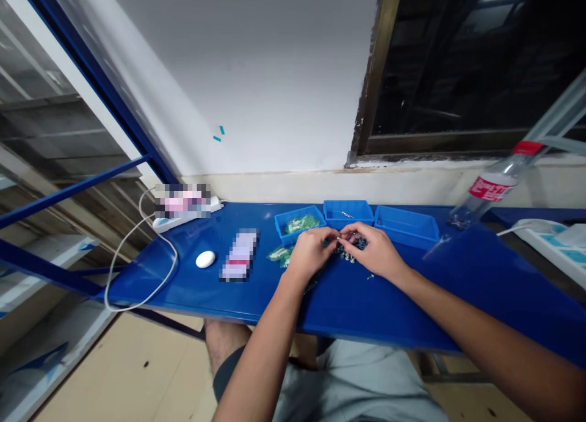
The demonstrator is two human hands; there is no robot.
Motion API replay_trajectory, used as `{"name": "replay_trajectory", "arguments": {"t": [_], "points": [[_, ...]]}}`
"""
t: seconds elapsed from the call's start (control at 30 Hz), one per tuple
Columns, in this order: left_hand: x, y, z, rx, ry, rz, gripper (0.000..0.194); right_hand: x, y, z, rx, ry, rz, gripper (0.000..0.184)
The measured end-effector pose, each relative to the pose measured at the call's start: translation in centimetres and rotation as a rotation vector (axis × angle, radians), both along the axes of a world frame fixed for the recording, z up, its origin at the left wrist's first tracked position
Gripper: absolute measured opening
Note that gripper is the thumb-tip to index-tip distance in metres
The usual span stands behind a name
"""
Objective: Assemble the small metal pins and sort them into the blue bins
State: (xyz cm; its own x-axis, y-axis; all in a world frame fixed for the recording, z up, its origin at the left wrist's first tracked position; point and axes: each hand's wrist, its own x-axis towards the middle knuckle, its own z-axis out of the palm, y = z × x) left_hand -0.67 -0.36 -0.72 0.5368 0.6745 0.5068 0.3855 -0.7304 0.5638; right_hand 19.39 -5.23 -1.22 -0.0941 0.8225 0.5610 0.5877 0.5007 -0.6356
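My left hand (313, 250) and my right hand (370, 247) meet above the blue table, fingertips almost touching. Both are closed in a pinch. A tiny shiny bit shows between the fingertips, too small to name. Under and behind my right fingers lies a pile of small metal parts (349, 254), partly hidden, that look like screws or similar hardware. One loose small metal piece (370, 278) lies just in front of my right hand. Beside my left wrist are green-and-clear plastic packets (278, 254), partly covered by that hand.
Behind my hands stand a blue bin (277, 225) with green packets, a second blue bin (348, 206) with thin metal pieces, and a third blue bin (407, 223). A plastic bottle (492, 187) stands right. Leftward lie a blurred-out flat object (240, 254), a white oval object (206, 259) and a cabled power strip (187, 217).
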Motion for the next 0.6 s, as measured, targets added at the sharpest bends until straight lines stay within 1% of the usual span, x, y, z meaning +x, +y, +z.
{"name": "replay_trajectory", "arguments": {"t": [0.13,0.23,0.33,0.43,0.53,0.6], "points": [[0.0,-0.3,0.2,-0.046,-0.057,-0.008,0.014,0.0,0.3,-0.2,0.005,-0.006,0.008,0.015],[0.1,-0.7,0.6,-0.063,-0.093,-0.015,0.013,-0.4,0.4,0.1,0.032,-0.025,0.019,0.017],[0.1,-1.0,0.9,-0.064,-0.062,0.003,0.012,-0.7,0.3,0.5,0.069,-0.042,0.025,0.02],[0.1,-1.2,1.3,-0.086,-0.011,0.02,0.021,-0.8,0.3,0.7,0.081,-0.042,0.029,0.02],[0.1,-1.3,1.6,-0.087,0.005,-0.003,0.031,-0.7,0.2,0.7,0.075,-0.027,0.023,0.018],[0.1,-1.2,1.6,-0.082,0.021,-0.019,0.034,-0.6,0.3,0.6,0.073,-0.018,0.025,0.017]]}}
